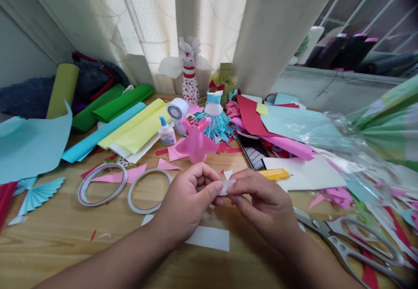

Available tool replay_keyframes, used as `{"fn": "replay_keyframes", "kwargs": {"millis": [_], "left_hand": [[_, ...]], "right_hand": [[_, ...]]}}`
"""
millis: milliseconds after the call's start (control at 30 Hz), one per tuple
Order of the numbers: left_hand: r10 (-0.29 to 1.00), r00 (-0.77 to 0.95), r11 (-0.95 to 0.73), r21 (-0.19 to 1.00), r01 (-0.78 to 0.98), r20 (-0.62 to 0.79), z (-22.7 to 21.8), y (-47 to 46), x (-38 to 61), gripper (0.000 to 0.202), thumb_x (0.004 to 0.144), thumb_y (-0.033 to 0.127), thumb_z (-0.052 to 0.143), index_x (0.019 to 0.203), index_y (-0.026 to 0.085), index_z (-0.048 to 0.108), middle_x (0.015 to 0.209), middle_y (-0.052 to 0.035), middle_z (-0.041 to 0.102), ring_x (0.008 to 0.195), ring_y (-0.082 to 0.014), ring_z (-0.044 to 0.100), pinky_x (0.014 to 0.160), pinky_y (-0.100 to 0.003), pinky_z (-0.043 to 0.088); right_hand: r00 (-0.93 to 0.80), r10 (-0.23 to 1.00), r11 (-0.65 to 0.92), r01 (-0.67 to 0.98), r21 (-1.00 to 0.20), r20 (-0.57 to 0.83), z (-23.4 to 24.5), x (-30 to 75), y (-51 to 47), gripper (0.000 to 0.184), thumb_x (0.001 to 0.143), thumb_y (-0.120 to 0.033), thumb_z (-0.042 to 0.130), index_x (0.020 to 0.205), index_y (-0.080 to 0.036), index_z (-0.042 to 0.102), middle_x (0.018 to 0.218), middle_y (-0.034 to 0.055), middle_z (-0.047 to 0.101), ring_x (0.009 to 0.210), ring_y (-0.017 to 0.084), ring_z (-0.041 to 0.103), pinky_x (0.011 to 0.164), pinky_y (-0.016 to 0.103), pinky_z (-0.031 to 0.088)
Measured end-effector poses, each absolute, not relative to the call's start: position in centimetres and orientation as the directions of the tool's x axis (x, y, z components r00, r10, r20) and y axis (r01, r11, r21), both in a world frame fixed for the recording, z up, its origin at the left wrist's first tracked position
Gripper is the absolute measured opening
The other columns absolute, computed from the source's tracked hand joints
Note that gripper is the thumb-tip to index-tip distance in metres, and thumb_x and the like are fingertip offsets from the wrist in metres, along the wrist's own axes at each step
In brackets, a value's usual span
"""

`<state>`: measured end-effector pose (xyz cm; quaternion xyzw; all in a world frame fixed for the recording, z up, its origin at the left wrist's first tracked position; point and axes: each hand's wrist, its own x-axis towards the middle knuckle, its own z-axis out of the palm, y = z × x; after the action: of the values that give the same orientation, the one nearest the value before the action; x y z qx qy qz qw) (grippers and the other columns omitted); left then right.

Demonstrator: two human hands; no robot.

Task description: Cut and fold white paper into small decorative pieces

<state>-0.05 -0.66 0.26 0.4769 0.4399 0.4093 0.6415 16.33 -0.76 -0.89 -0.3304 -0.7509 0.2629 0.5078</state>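
Between both hands, over the middle of the wooden table, is a small piece of white paper (225, 187). My left hand (192, 197) pinches its left end between thumb and fingers. The other end is pinched by my right hand (263, 199). A white paper strip (209, 238) lies on the table below my hands. Just beyond them stands a pink paper figure (197, 143) with wing-like sides. A yellow cutter (274, 174) lies behind my right hand, partly on white paper.
Two tape rolls, one white-purple (81, 188) and one grey (132, 197), lie left of my hands. Large scissors (336, 232) rest at the right. A glue bottle (167, 134), a phone (253, 151), rolled paper (133, 125) and paper scraps (336, 197) surround the work area.
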Motion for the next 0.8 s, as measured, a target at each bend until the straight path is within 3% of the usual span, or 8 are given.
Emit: {"fn": "replay_keyframes", "kwargs": {"millis": [167,333,800], "left_hand": [[0.922,0.332,0.260,0.954,-0.147,-0.200,0.06,-0.67,-0.13,0.018,0.077,0.028,0.066,0.080,0.014,0.056,0.068,0.0021,0.062,0.061,-0.0080,0.058,0.059,-0.019,0.047],[0.908,0.364,0.296,0.932,-0.207,-0.208,0.03,-0.60,-0.01,0.018,0.077,0.026,0.067,0.073,0.013,0.055,0.065,0.0025,0.061,0.059,-0.0071,0.057,0.059,-0.019,0.047],[0.924,0.347,0.240,0.948,-0.208,-0.158,-0.01,-0.67,0.00,0.016,0.078,0.024,0.066,0.072,0.015,0.055,0.063,0.0029,0.061,0.061,-0.0079,0.056,0.062,-0.020,0.046]], "right_hand": [[-0.277,0.761,0.644,0.212,-0.735,0.587,-0.75,16.44,-0.66,0.024,0.074,-0.001,0.056,0.083,-0.021,0.066,0.073,0.0022,0.066,0.072,0.014,0.062,0.066,0.027,0.051],[-0.283,0.754,0.651,0.199,-0.733,0.593,-0.51,16.27,-0.56,0.024,0.074,0.000,0.055,0.082,-0.020,0.066,0.073,0.0021,0.065,0.069,0.013,0.062,0.065,0.026,0.050],[-0.247,0.815,0.572,0.203,-0.795,0.524,-0.82,16.36,-0.68,0.020,0.071,-0.003,0.059,0.077,-0.021,0.066,0.076,0.0041,0.066,0.073,0.016,0.063,0.067,0.030,0.052]]}}
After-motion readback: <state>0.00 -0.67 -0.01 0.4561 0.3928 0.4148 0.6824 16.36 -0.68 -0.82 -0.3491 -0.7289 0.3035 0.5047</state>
